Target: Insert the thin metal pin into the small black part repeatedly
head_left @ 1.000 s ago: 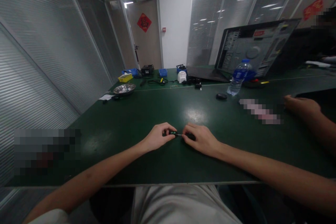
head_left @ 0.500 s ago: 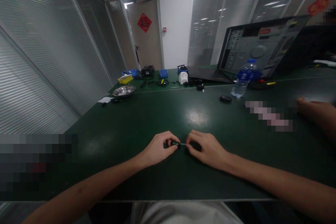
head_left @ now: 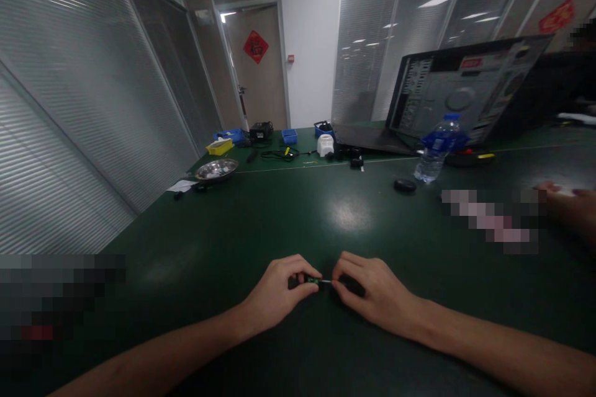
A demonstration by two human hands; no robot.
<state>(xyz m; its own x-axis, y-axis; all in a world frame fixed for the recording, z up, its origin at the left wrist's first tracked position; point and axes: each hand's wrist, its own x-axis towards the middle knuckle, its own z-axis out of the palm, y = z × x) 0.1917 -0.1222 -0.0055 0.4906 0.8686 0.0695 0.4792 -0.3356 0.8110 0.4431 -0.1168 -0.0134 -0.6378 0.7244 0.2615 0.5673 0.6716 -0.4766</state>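
Observation:
My left hand (head_left: 282, 291) rests on the dark green table with thumb and fingers pinched together. Between their tips is a small green circuit board (head_left: 313, 280), mostly covered by the fingers. Facing it, my right hand (head_left: 372, 285) is closed, its fingertips pinching a thin silvery rod (head_left: 326, 281). The rod spans the short gap between both hands and meets the board's right end. Whatever part of the rod lies inside my right hand is too dark and hidden to make out.
A metal bowl (head_left: 216, 170), a white device (head_left: 325, 145) and blue bins (head_left: 289, 136) stand at the back. To the right are a black oval object (head_left: 405, 185), a water bottle (head_left: 436, 149) and an open computer case (head_left: 465, 90). Another person's hand (head_left: 565, 198) is at far right.
The camera view has tilted up, so the table and both hands sit lower in the picture. The hands keep their hold, with the rod still against the board.

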